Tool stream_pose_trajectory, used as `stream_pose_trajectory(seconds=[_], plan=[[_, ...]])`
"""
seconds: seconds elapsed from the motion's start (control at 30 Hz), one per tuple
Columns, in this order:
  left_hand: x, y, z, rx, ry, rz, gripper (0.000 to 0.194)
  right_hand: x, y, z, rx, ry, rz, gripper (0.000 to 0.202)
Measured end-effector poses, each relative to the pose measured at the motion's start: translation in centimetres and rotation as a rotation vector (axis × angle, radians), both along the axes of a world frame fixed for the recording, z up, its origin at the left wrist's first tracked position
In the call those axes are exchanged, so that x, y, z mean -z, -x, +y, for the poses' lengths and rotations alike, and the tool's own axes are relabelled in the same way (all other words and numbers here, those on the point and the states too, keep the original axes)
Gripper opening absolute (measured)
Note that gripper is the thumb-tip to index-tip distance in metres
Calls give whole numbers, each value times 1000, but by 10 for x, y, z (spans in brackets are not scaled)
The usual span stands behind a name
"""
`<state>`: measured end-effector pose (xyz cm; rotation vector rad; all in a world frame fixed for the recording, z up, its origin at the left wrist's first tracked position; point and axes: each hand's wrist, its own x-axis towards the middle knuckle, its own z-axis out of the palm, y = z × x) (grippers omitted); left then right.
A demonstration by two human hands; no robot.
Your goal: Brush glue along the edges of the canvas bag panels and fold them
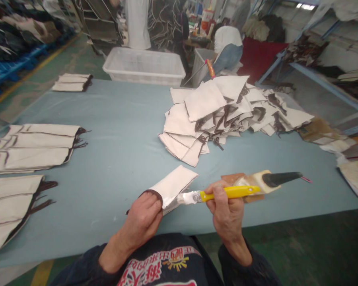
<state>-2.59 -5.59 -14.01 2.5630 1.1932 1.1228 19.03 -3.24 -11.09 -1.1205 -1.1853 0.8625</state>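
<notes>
My left hand (pixel 145 216) is closed on the near end of a cream fabric piece (pixel 174 183) with dark brown trim, angled away from me on the table. A brush (pixel 231 192) with a yellow handle is gripped in my right hand (pixel 226 210). Its white-coated bristles touch the right edge of the fabric piece, close to my left fingers. Just beyond my right hand lies a pale container (pixel 264 178), seen on its side or tilted, with a black tapered handle-like part (pixel 282 178) sticking out to the right. Brown cardboard shows beneath it.
A heaped pile of cream pieces (pixel 209 101) with dark trim covers the table's far right. Overlapping rows of similar pieces (pixel 37 145) lie at the left. Beyond the far edge stands a white plastic bin (pixel 143 65). A person (pixel 229 45) sits near it.
</notes>
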Motion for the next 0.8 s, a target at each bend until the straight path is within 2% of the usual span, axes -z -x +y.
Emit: stream_pose_trajectory(seconds=[0.13, 0.23, 0.3, 0.37, 0.53, 0.67, 0.73, 0.8], plan=[[0, -3, -2, 5, -5, 16, 26, -7, 7, -3, 25, -89, -136, 34], [2, -4, -4, 24, 9, 17, 25, -16, 16, -15, -71, -152, -319, 30], [2, -4, -4, 40, 20, 9, 24, -20, 19, -25, -136, -180, -359, 28], [2, -4, -5, 45, 23, 5, 23, -18, 19, -32, -139, -169, -316, 29], [0, -5, -7, 22, 9, 15, 26, 3, 9, -28, 29, -50, -150, 35], [3, -6, -8, 33, 49, -10, 25, 10, 18, -32, -38, -33, -129, 35], [3, -6, -9, 30, 136, -91, 26, 9, 21, -36, -60, -37, -105, 34], [0, -6, -9, -11, 334, -216, 28, 7, 20, -34, -11, -58, -60, 34]])
